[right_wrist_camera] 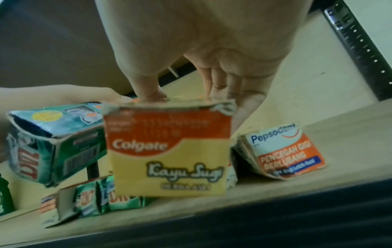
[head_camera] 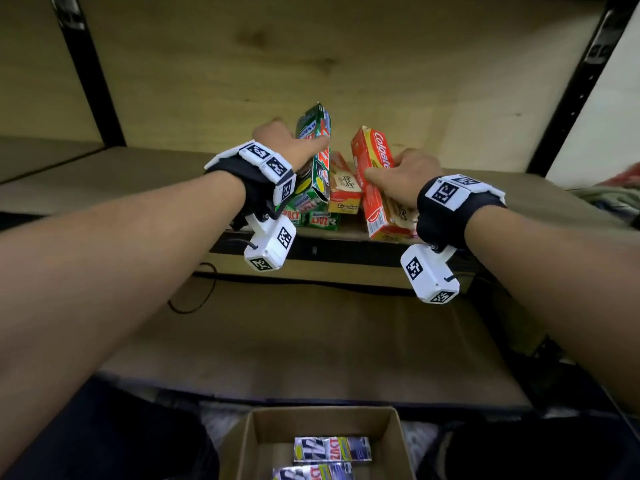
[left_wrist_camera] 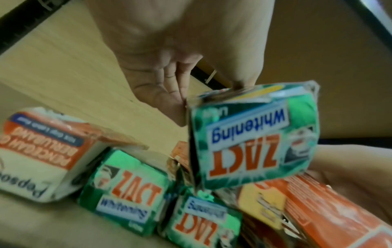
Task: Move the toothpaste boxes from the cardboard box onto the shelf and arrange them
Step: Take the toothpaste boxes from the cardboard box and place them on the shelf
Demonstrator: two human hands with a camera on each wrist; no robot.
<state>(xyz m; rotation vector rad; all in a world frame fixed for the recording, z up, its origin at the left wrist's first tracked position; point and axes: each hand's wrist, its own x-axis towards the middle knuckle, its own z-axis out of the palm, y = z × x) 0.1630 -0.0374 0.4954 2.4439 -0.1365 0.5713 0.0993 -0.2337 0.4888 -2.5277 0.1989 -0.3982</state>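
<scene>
My left hand [head_camera: 294,143] grips a green Zact toothpaste box [head_camera: 317,154], tilted over two green Zact boxes [head_camera: 313,216] lying on the wooden shelf [head_camera: 104,188]. In the left wrist view its thumb and fingers [left_wrist_camera: 169,87] pinch the box [left_wrist_camera: 252,132] from both sides. My right hand [head_camera: 401,174] grips a red Colgate box [head_camera: 377,181], tilted above the shelf beside another Colgate box [head_camera: 344,188]. The right wrist view shows the Colgate box's end [right_wrist_camera: 169,149] held between thumb and fingers. The cardboard box [head_camera: 263,445] below holds two silver Zact boxes [head_camera: 332,450].
White Pepsodent boxes lie at each side of the row [left_wrist_camera: 40,154] [right_wrist_camera: 284,151]. Black shelf uprights [head_camera: 86,71] [head_camera: 568,84] stand left and right. A lower shelf board [head_camera: 311,341] lies between the shelf and the cardboard box. A black cable [head_camera: 194,292] hangs under the shelf edge.
</scene>
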